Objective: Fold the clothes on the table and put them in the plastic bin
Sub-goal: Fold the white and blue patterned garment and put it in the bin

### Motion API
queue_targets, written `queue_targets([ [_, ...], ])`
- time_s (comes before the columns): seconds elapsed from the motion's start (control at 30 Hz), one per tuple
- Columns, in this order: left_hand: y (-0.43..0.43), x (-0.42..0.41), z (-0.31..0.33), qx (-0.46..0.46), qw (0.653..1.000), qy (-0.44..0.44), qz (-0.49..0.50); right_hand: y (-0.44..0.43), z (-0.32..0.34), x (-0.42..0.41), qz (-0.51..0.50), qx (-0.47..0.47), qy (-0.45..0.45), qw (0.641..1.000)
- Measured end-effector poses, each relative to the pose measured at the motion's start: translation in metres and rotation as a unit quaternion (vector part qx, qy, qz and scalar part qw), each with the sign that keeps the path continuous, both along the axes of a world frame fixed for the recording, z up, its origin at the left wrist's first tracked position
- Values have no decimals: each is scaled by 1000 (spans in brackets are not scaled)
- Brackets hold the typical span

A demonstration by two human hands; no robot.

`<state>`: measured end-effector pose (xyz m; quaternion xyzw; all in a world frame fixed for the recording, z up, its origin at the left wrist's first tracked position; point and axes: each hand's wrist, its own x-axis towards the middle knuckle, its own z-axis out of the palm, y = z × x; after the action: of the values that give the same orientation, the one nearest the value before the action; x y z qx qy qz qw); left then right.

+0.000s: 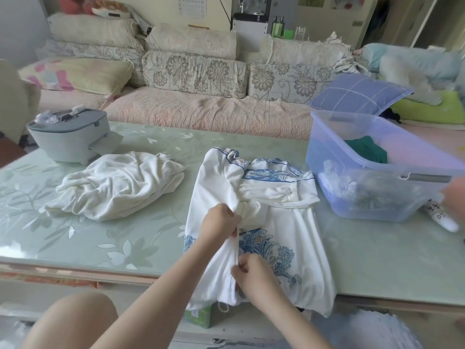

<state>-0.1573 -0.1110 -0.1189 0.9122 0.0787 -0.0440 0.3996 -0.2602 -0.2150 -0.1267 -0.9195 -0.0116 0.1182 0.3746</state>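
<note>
A white, thin-fabric garment printed with blue flowers (281,222) is lying on the near middle of the pale green, leaf-patterned tabletop (125,235). Most of it is spreading flat, with soft wrinkles and a raised vertical crease down its left-centre. The largest blue floral motif is showing on its near half, and a blue patterned band is running across the far end. Its long axis is running from the table's near edge away toward the sofa. The hem end is pointing at the person and drooping over the edge, while the banded end is pointing away. One sleeve is lying folded crosswise over the far half, its gathered cuff pointing right toward the bin.

The left hand (221,222) is pinching the raised crease near the garment's middle, fingers curled tight on the cloth. The right hand (254,275) is gripping the same crease closer to the hem, fingers likewise curled around fabric.

A translucent bluish plastic bin (327,157) is sitting just right of the garment, holding a dark green cloth (367,149) and pale folded pieces. A crumpled cream-white garment (115,185) is lying to the left, apart from the printed one.
</note>
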Motion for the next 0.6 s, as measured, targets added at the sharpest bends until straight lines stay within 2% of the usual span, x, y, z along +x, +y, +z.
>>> queue_targets([
  [0.07, -1, 2, 8, -95, 995, -10, 8, -6, 2, 4, -41, 134, 63, 988],
  [0.13, -4, 1, 11, -125, 992, 6, -11, -9, 1, 6, -46, 167, 93, 981],
  [0.27, -7, 0, -7, -83, 995, 44, -41, -2, 3, 1, 2, 96, 121, 988],
  [0.43, -6, 2, -19, -151, 985, 67, -45, 3, -8, 2, 65, -67, 15, 996],
  [0.5, -6, 4, -14, -101, 992, 40, -66, -1, -11, 2, 56, -58, 3, 997],
  [0.6, -6, 18, -7, 33, 996, -49, -71, -21, 5, 10, 7, 24, -3, 1000],
])
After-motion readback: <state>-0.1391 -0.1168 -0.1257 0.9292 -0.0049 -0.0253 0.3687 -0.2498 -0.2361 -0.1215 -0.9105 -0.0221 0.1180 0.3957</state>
